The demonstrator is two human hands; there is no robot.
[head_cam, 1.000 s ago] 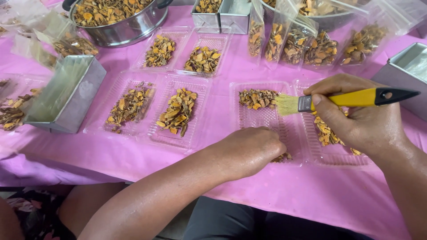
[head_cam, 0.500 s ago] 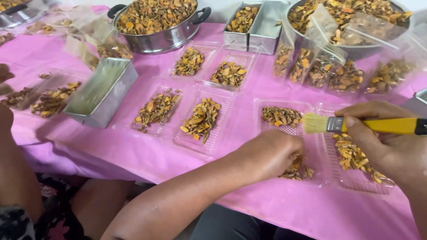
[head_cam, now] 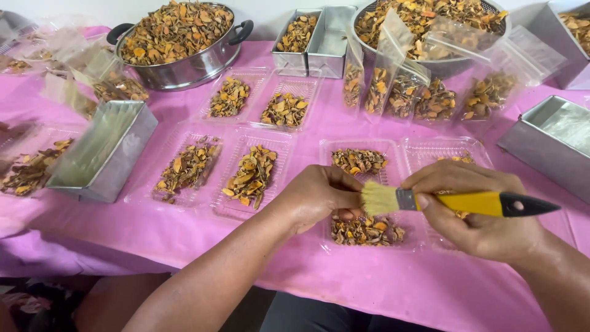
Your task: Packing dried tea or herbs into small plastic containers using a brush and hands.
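A small paintbrush with pale bristles, a silver metal band and a yellow and black handle (head_cam: 458, 203) is held lying almost flat, with its bristles pointed to the left over a clear plastic tray (head_cam: 369, 197). The see-through tray is set on the pink cloth and is shaped like a rectangle. Dry brown and orange pieces (head_cam: 359, 161) are piled at its far end and its near end.

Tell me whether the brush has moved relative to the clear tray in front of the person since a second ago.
Yes. The brush bristles now sit lower over the clear tray, beside the left hand; earlier they were at the tray's top edge.
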